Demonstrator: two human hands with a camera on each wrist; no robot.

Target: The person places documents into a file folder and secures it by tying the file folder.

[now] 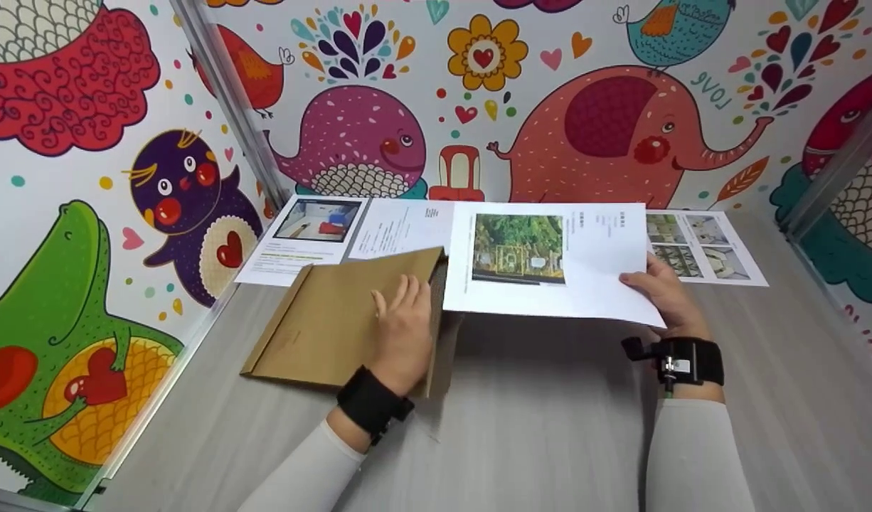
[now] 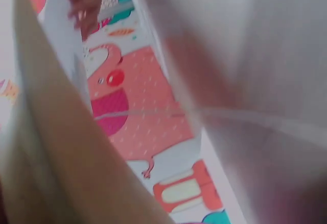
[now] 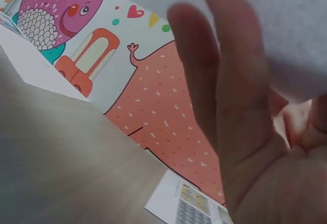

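Observation:
A brown cardboard envelope [image 1: 322, 313] lies tilted on the table, its right side gaping. My left hand [image 1: 404, 338] grips the upper panel near that opening, fingers lying on top; the thumb is hidden. The panel [image 2: 76, 132] shows blurred in the left wrist view. At the right, my right hand [image 1: 667, 295] pinches a white printed sheet [image 1: 599, 263] with a green photo, thumb on top and fingers beneath. The sheet is raised above the table, its left edge beside the envelope's mouth. From below, the right wrist view shows the fingers [image 3: 240, 70] under the paper [image 3: 301, 35].
Behind the envelope lie a sheet with a photo [image 1: 294, 249] and a text sheet [image 1: 400, 220]. Another sheet with several photos [image 1: 735, 249] lies at the back right. Cartoon-printed walls [image 1: 585, 142] bound the grey table [image 1: 550, 427] at the back and sides.

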